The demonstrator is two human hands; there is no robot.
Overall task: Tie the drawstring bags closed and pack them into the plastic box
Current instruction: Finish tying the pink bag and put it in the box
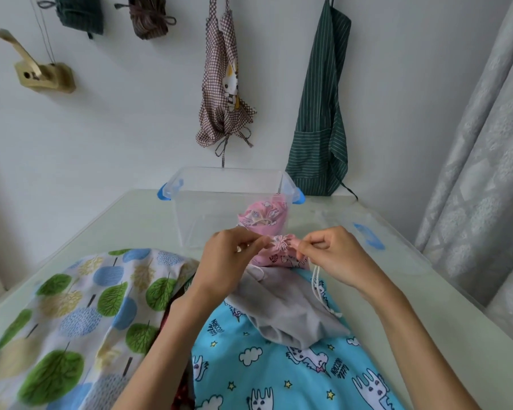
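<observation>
- A single view, from a wide-angle camera worn on the person's head; no second view shares the scene.
- It looks forward and down across the table (444,291) toward the wall behind it.
- It sits close above the table's near edge: both forearms enter from the bottom of the frame.
- The plastic box (190,199) stands at the table's far side, mid-frame.
- Straight lines bow toward the frame's edges.
</observation>
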